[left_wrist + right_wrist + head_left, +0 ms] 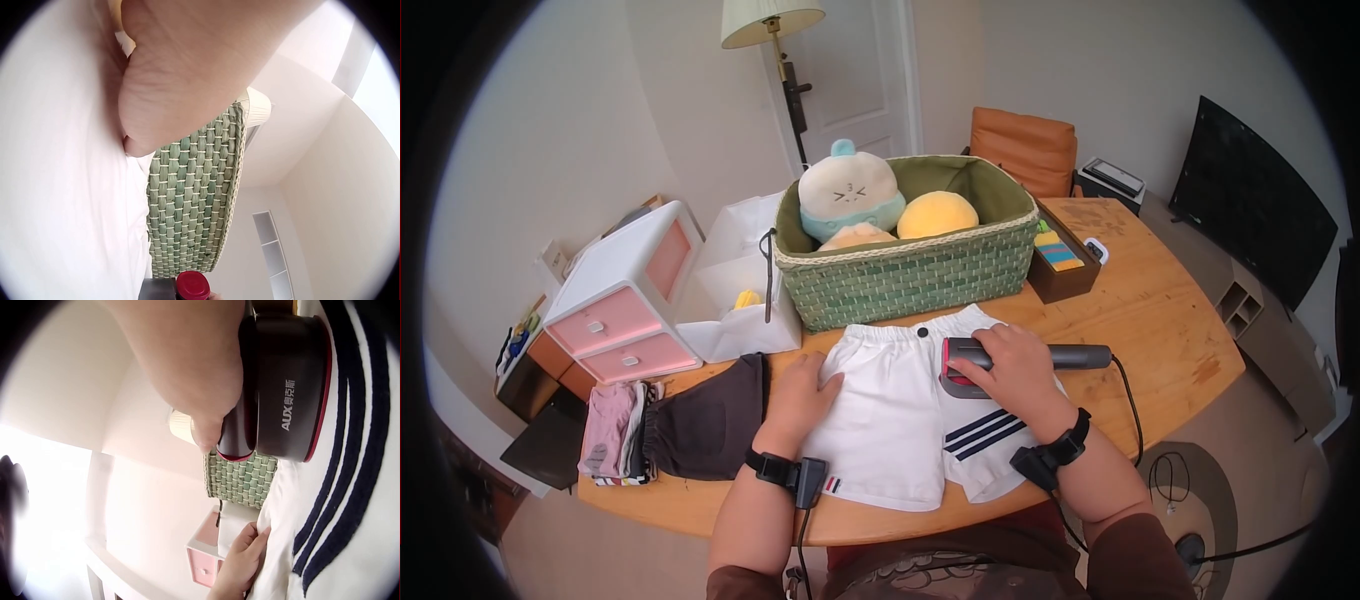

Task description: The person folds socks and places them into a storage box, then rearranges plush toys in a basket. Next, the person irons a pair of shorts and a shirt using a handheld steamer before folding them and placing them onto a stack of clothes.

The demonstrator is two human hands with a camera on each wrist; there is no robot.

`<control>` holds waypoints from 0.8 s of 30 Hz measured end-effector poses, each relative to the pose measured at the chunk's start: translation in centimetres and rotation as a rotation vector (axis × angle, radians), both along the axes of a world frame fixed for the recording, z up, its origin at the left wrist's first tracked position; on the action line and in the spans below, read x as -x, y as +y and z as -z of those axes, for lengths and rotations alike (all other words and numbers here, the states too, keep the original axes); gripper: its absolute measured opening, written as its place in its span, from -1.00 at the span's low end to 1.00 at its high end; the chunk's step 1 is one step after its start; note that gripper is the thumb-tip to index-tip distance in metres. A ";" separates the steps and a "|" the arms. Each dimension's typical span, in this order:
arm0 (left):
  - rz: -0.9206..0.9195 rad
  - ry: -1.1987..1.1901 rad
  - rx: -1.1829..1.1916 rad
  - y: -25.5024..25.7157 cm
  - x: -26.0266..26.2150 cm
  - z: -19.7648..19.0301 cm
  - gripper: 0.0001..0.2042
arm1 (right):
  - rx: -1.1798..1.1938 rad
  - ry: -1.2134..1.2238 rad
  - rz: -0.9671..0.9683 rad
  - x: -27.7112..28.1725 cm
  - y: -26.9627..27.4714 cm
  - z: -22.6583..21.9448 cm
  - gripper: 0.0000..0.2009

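Note:
White shorts with an elastic waistband and dark stripes on one leg lie spread on the wooden table. My right hand grips the handle of a dark handheld garment steamer with red trim. Its flat head rests on the shorts above the stripes, and in the right wrist view the steamer sits right against the cloth. My left hand rests at the shorts' left edge, below the waistband, thumb on the cloth. Folded dark shorts lie left of that hand.
Behind the shorts stands a green woven basket with plush toys. Left of it are a white bin and a pink-fronted drawer unit. A stack of folded clothes sits far left. The steamer's cord drops off the table's right side.

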State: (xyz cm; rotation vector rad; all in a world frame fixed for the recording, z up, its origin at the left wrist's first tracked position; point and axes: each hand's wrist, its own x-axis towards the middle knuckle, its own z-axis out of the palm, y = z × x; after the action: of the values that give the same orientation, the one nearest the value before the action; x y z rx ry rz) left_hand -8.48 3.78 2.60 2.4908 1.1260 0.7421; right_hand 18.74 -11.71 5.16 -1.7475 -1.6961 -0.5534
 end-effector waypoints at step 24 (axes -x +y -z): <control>-0.003 0.013 0.013 0.0 0.0 0.0 -0.71 | 0.034 0.018 -0.066 -0.1 -0.3 -0.6 -0.55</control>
State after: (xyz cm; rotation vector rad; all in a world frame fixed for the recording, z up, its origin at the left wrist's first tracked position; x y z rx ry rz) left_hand -8.44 3.83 2.58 2.4875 1.1358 0.7179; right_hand 18.84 -12.06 5.77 -1.7080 -1.7534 -0.4800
